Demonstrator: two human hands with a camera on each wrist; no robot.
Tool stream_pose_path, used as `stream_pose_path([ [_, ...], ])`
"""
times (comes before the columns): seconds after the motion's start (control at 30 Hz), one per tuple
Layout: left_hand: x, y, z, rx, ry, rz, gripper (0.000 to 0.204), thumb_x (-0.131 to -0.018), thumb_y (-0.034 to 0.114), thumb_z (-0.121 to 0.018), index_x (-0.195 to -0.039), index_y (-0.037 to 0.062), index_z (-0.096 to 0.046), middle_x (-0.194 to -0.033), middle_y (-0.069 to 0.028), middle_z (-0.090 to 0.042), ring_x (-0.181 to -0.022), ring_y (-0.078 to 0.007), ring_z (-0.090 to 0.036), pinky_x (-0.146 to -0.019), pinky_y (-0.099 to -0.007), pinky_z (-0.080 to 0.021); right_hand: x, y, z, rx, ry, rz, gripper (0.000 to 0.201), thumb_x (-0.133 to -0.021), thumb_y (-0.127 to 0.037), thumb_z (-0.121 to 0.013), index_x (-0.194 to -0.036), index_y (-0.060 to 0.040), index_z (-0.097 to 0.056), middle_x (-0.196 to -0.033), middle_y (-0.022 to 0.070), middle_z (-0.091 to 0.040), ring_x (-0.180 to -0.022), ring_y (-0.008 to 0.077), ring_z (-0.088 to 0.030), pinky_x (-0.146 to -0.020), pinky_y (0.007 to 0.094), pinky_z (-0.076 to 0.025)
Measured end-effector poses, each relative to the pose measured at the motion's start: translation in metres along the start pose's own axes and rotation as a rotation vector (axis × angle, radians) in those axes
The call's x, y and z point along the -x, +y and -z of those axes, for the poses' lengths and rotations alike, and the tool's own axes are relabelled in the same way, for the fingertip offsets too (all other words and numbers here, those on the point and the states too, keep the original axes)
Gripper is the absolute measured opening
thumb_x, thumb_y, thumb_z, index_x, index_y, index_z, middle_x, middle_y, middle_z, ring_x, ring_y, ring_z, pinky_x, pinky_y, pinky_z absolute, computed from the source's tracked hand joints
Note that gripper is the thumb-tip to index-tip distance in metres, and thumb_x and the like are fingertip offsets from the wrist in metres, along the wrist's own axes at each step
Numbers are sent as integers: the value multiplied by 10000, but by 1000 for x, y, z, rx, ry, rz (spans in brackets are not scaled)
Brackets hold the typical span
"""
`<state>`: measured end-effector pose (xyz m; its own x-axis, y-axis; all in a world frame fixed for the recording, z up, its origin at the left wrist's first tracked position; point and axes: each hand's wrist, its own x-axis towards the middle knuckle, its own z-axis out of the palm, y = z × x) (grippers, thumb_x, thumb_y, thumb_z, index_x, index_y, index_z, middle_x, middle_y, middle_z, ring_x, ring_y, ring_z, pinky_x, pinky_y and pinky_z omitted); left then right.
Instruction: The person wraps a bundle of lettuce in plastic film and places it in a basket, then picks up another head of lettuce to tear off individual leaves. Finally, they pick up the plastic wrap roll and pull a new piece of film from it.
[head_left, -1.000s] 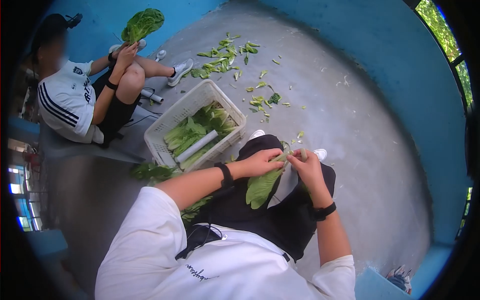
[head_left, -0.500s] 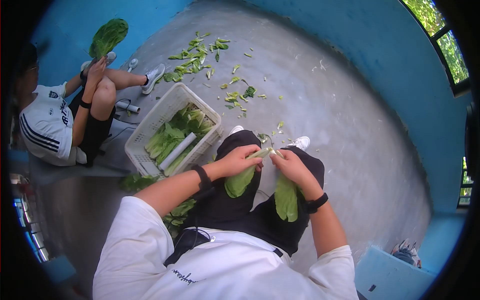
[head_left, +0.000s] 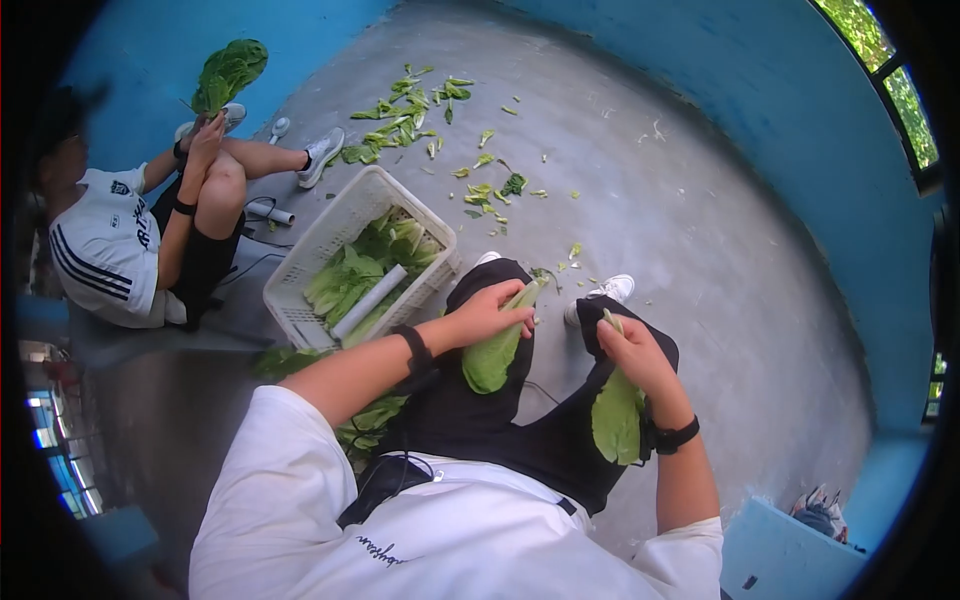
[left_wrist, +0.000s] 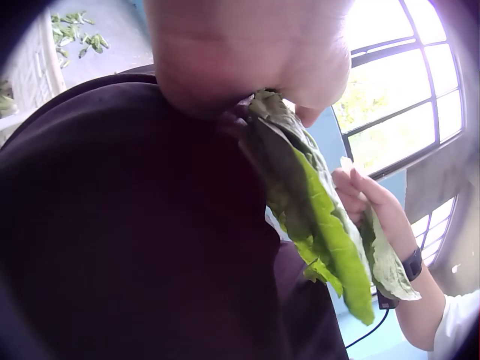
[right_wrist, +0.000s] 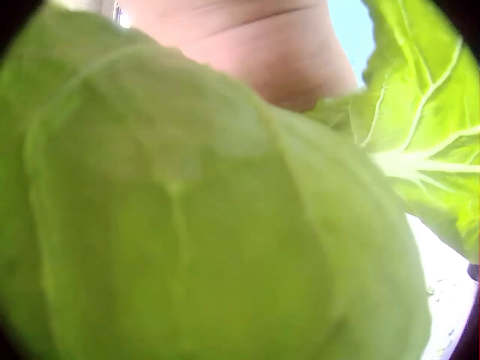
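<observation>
In the head view my left hand [head_left: 487, 313] grips a bunch of green leaves [head_left: 490, 362] by the pale stem end, over the left knee. My right hand [head_left: 640, 355] pinches the stem of a separate leaf [head_left: 617, 418], which hangs down over the right thigh. The two hands are apart. The left wrist view shows the leaves [left_wrist: 330, 232] hanging from under my left hand [left_wrist: 247, 52], with my right hand [left_wrist: 371, 199] and its leaf beyond. A blurred leaf [right_wrist: 187, 210] covers much of the right wrist view, below part of my right hand [right_wrist: 247, 45].
A white crate [head_left: 283, 292] holds leafy greens and a pale tube [head_left: 368, 302]. Leaf scraps [head_left: 400, 125] lie on the grey floor beyond it. At the left a seated person [head_left: 110, 240] holds a leafy bunch [head_left: 228, 75]. More greens [head_left: 372, 420] lie beside my left thigh.
My hands, close together at the stems before, have moved apart. The right hand has gone to the right with one leaf, and the left still holds its bunch.
</observation>
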<state>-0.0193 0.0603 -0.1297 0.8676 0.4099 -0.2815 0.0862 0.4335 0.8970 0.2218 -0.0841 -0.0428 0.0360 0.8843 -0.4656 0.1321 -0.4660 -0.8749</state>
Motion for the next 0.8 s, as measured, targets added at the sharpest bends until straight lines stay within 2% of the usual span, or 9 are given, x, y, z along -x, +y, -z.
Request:
stream_pose_path([
  [0.13, 1, -3, -1, -92, 27, -16, 180, -1002, 142, -596, -1101, 12, -519, -961, -99, -666, -839, -164, -704, -793, -298, -552, 29, -18, -8, -110, -7, -39, 303, -1062, -253, -502, -826, -64, -528, -700, -42, -489, -655, 60, -479, -601, 251, -408],
  [0.17, 0, -5, -1, -67, 23, -4, 190, -1013, 153, -565, -1126, 13, -506, -973, -111, -662, -854, -177, -703, -811, -315, -556, 36, -21, -11, -264, 12, -46, 283, -1067, -245, -485, -880, -46, -559, -677, -11, -518, -631, 82, -531, -590, 249, -442],
  [0.27, 2, -8, 3, 37, 16, 35, 210, -1037, 170, -471, -1178, 15, -475, -1004, -142, -656, -898, -212, -701, -855, -356, -561, 60, -37, -7, -272, 60, -40, 276, -1072, -247, -473, -919, -44, -580, -636, -10, -494, -561, 90, -499, -544, 246, -429],
  [0.4, 0, -15, 6, 102, -4, 32, 227, -1038, 154, -370, -1193, 15, -459, -1038, -167, -656, -948, -240, -696, -888, -371, -549, 96, -57, -20, -521, 233, 235, 247, -1073, -238, -473, -953, -48, -577, -580, -28, -423, -493, 54, -386, -476, 231, -323],
  [0.47, 6, -13, 10, 73, -5, 32, 244, -1039, 155, -348, -1207, 13, -452, -1054, -176, -656, -961, -246, -695, -901, -372, -542, 102, -74, -26, -548, 206, 281, 169, -1046, -185, -514, -963, -51, -573, -633, -42, -423, -533, 38, -368, -506, 218, -288],
  [0.53, 5, -9, 9, 62, -10, 44, 257, -1043, 165, -341, -1222, 12, -444, -1069, -183, -655, -964, -247, -695, -910, -369, -536, 97, -90, -31, -557, 202, 269, 127, -1024, -165, -551, -982, -48, -578, -671, -52, -432, -561, 33, -374, -528, 209, -290],
  [0.6, 5, -14, 7, 121, -21, 58, 306, -1058, 180, -316, -1311, 23, -382, -1111, -196, -654, -1013, -256, -689, -927, -379, -528, 81, -86, -35, -527, 204, 142, 117, -995, -165, -600, -986, -48, -592, -700, -62, -438, -586, 25, -382, -545, 209, -301],
  [0.73, 7, -8, 6, 145, -63, 110, 368, -1080, 207, -289, -1411, 49, -288, -1180, -200, -647, -1101, -266, -666, -959, -387, -525, 25, -48, -39, -302, 175, 19, 159, -945, -189, -689, -962, -45, -624, -718, -71, -463, -615, 11, -407, -553, 216, -326],
  [0.8, 11, 6, 0, 144, -63, 170, 374, -1081, 207, -309, -1420, 52, -285, -1196, -189, -644, -1120, -259, -660, -972, -382, -525, 1, -24, -45, -243, 217, 10, 178, -925, -190, -712, -969, -28, -652, -754, -51, -542, -650, 30, -477, -579, 221, -375],
])
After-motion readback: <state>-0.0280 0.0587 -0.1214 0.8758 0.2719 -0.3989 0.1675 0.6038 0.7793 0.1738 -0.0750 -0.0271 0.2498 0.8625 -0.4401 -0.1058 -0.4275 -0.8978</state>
